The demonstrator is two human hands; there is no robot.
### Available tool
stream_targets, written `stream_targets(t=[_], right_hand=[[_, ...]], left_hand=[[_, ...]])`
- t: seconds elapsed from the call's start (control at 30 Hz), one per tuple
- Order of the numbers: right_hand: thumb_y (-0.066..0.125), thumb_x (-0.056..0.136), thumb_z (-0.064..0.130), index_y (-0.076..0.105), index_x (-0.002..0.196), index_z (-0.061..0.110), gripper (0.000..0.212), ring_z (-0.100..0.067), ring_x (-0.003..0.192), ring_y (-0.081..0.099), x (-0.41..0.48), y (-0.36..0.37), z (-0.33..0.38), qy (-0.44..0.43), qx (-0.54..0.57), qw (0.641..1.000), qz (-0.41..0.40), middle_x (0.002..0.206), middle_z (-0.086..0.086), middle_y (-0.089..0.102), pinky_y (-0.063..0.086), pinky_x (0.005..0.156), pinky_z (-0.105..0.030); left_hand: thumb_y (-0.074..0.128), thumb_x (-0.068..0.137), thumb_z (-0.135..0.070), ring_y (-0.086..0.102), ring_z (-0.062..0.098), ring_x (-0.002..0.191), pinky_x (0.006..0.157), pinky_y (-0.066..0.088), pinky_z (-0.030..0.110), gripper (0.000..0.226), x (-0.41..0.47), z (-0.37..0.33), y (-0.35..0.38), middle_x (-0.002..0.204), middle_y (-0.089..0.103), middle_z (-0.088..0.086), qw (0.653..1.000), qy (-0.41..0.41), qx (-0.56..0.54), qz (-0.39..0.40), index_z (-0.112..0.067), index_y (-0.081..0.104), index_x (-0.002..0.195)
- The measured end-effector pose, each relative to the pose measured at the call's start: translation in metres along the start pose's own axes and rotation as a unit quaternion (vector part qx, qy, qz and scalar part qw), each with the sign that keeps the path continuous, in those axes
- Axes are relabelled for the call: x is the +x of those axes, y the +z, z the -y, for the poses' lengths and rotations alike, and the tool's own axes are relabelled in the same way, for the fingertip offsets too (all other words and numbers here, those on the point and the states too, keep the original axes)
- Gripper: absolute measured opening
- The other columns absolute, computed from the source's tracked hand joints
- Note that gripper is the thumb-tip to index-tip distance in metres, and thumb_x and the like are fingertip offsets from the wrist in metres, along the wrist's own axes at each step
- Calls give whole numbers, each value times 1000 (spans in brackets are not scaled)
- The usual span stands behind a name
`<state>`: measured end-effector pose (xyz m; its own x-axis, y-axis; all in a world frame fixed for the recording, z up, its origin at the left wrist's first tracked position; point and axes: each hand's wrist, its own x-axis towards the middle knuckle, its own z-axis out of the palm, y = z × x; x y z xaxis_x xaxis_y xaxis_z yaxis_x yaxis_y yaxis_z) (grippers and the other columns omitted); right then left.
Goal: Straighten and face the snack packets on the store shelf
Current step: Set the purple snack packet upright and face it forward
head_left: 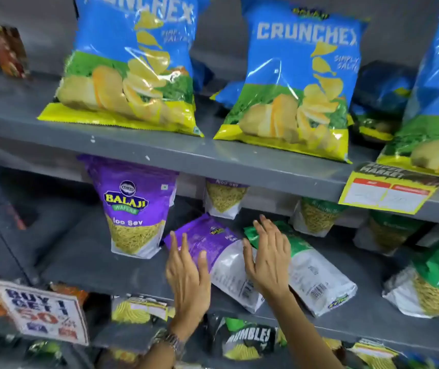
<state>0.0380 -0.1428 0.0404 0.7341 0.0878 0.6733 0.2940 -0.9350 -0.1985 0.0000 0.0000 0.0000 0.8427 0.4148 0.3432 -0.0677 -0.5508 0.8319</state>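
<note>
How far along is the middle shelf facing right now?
Done: one purple Aloo Sev packet stands upright, facing out. In hand: both open hands, left hand and right hand, flank the fallen purple packet. Left: the fallen green packet beside it.

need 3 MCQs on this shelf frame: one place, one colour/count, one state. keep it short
1. Where does the fallen purple packet lie?
A. top shelf
B. middle shelf, between the two hands
C. bottom shelf

2. How many purple packets stand upright at the front of the middle shelf?
A. one
B. three
C. none

3. How are the left hand and right hand?
A. both fists
B. both open, fingers spread
C. one pinching a packet

Key: 1 B, it lies flat on the middle shelf with a hand at each side. 2 A, only the upright purple packet stands in front. 3 B, the fingers are spread and neither hand has closed on anything.
</note>
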Motion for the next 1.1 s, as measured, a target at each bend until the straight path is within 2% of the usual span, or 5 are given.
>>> stream_targets(t=[0.17,0.3,0.4,0.87,1.1], right_hand=[[29,87,54,50,126,10,63,-35,109,54,24,37,-27,72,3,960,270,121,-14,58,38,91,-42],[58,82,50,53,115,19,45,-28,91,62,43,62,-50,208,173,867,419,103,-9,63,49,89,-49],[61,88,31,49,124,22,39,-21,99,59,51,68,-56,220,234,815,483,105,-4,60,49,80,-17],[82,67,11,53,111,11,53,-3,67,58,66,55,-87,250,391,799,383,89,-3,66,43,48,-8],[90,42,20,52,106,16,74,0,82,66,61,64,-70,225,484,822,198,99,1,65,53,71,-15]], left_hand=[[54,90,-38,43,43,125,101,34,42,63,29,15,38,137,42,31,903,-419,-92,35,8,41,131],[70,80,-29,56,28,94,77,51,41,54,37,19,54,112,58,15,790,-528,-308,52,-2,52,123],[73,76,-24,57,25,88,67,50,39,49,35,25,60,105,62,11,758,-539,-360,76,-10,54,119],[78,72,-14,66,12,76,53,58,28,37,62,9,30,93,68,3,898,-290,-311,112,-11,49,94],[81,67,-7,68,23,91,80,56,31,42,109,7,21,108,68,13,948,-105,-267,138,-19,51,93]])
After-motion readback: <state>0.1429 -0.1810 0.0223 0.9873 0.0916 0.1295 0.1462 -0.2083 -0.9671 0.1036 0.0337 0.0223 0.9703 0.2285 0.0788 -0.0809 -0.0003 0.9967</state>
